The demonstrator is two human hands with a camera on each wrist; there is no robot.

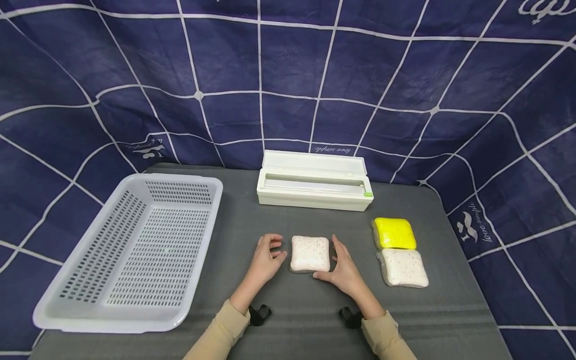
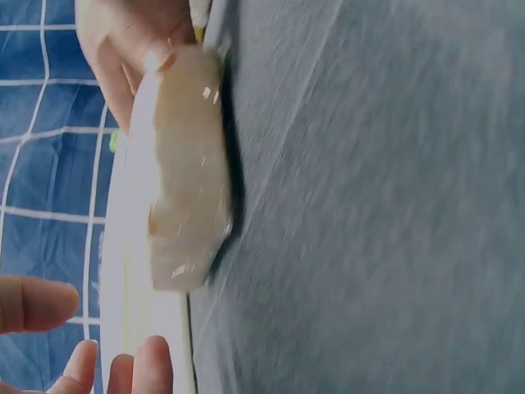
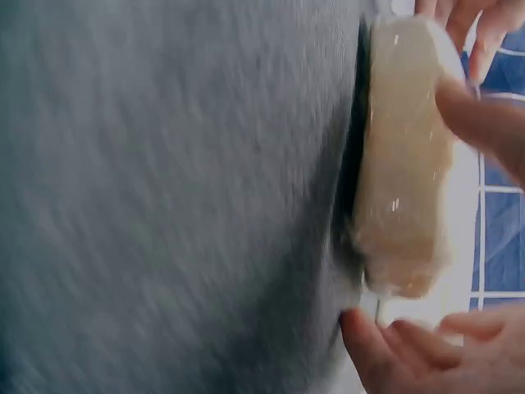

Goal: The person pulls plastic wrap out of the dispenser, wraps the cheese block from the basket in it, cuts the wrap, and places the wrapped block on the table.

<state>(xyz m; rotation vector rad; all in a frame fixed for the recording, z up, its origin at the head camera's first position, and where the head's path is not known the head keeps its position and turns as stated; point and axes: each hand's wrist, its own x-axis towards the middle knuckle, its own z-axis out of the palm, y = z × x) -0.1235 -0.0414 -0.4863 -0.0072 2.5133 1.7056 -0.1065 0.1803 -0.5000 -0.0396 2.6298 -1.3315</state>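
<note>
A white, speckled square block [image 1: 310, 254] lies on the grey table between the two hands. Its tan sides [image 2: 193, 172] shine under a clear wrapping. To its left is my left hand [image 1: 266, 260], fingers loosely bent and spread apart from the block. My right hand [image 1: 344, 272] frames the right side, its thumb right at the near right corner. In the right wrist view the thumb [image 3: 484, 123] overlaps the block's side, while the right fingers [image 3: 410, 349] lie a little off its end.
A yellow block [image 1: 394, 233] and another white speckled block [image 1: 405, 268] sit side by side at the right. Behind is a long white box [image 1: 315, 197] with its lid raised. A large white perforated basket [image 1: 204, 240] stands left. Blue checked cloth [image 1: 288, 75] hangs behind the table.
</note>
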